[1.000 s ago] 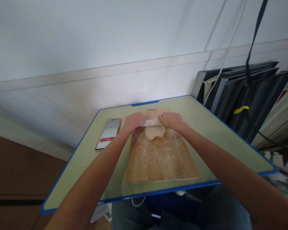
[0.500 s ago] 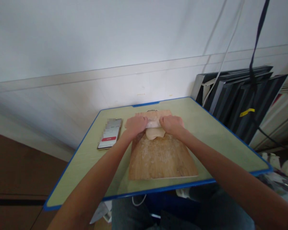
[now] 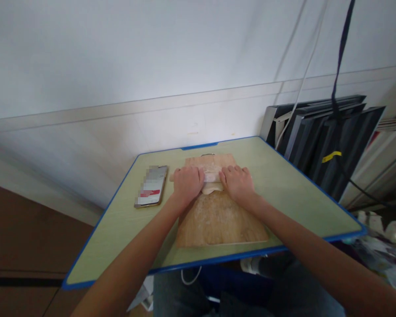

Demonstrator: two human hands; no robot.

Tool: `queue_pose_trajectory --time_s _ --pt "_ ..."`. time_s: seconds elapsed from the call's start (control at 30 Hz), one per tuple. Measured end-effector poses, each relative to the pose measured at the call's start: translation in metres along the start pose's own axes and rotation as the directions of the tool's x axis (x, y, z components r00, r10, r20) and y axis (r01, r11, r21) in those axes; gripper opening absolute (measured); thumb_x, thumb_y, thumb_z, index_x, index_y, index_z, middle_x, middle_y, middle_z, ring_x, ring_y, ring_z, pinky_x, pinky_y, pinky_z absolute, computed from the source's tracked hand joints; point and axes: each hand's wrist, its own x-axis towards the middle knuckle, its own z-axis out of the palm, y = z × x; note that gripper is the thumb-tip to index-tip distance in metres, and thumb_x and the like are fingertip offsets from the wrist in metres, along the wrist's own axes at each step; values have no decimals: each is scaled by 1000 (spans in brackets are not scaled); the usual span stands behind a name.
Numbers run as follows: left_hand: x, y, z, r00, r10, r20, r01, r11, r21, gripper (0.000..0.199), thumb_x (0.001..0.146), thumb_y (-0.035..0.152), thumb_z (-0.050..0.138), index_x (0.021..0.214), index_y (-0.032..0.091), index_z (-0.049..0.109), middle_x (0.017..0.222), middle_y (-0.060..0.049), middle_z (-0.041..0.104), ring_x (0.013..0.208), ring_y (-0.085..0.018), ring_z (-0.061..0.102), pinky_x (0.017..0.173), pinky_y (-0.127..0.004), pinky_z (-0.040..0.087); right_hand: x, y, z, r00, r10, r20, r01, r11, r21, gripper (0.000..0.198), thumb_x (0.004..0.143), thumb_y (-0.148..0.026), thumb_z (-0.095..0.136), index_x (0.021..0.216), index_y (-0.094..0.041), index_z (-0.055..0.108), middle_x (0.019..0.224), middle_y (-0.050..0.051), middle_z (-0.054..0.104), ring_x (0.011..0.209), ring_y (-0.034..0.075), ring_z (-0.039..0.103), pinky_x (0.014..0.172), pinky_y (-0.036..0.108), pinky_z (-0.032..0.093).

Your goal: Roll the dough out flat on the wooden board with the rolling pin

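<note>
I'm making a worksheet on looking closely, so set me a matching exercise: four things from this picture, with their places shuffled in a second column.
Column one:
1. phone
2. pin
3. board
4. dough

Column two:
A. crosswise under the left hand and right hand
B. showing at the pin's near side
C. on the table, left of the board
D. directly beneath the dough

Pairs: 1-C, 2-A, 3-D, 4-B
</note>
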Motion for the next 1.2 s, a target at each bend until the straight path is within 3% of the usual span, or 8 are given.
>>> queue_pose_trajectory --time_s 0.2,0.47,0.63,0.73,0.83,0.97,1.2 --pt "2 0 4 1000 -14 -5 14 999 -32 51 88 29 17 87 12 65 85 -14 65 82 -25 61 74 -39 40 -1 1 1 999 -18 -31 18 1000 -8 37 92 -29 22 93 -17 57 95 10 63 91 22 55 74 33 32" --pt "25 -3 13 1000 -18 13 19 1000 -17 45 86 26 20 97 12 61 98 -14 63 90 -25 58 74 -38 42 24 5 2 994 60 91 -61 998 10 44 92 -31 19 98 -19 60 97 10 65 86 21 61 68 31 39" --pt "38 -6 7 985 -19 171 25 999 -35 45 86 30 22 102 13 60 105 -14 62 97 -25 57 77 -36 44 36 7 4 988 86 131 -91 995 36 43 91 -32 20 102 -18 59 100 10 64 89 20 59 70 29 40" --pt "51 -9 7 938 -25 345 58 995 -86 44 85 34 24 107 20 59 114 -11 60 103 -25 56 82 -38 43 43 9 7 996 73 56 -73 997 9 39 90 -30 25 103 -17 59 106 12 60 99 23 52 76 32 40" --pt "67 -13 12 896 -27 444 88 989 -117 42 83 37 29 111 26 58 118 -5 59 104 -23 56 83 -36 43 51 12 11 997 73 36 -73 997 7 37 87 -29 28 104 -16 59 110 13 58 102 25 49 80 37 39" --pt "83 -16 18 872 -83 482 157 981 -115 42 82 39 32 111 26 58 120 -4 58 107 -21 54 85 -31 42 61 17 14 988 79 132 -89 993 72 39 85 -31 29 107 -16 58 116 14 55 107 27 47 89 44 35" --pt "92 -11 15 868 -238 436 305 948 -90 48 81 39 34 114 13 57 122 -16 54 112 -29 50 91 -44 38 74 22 22 966 104 235 -138 981 137 41 82 -32 33 109 -17 59 120 13 55 112 29 44 94 49 28"
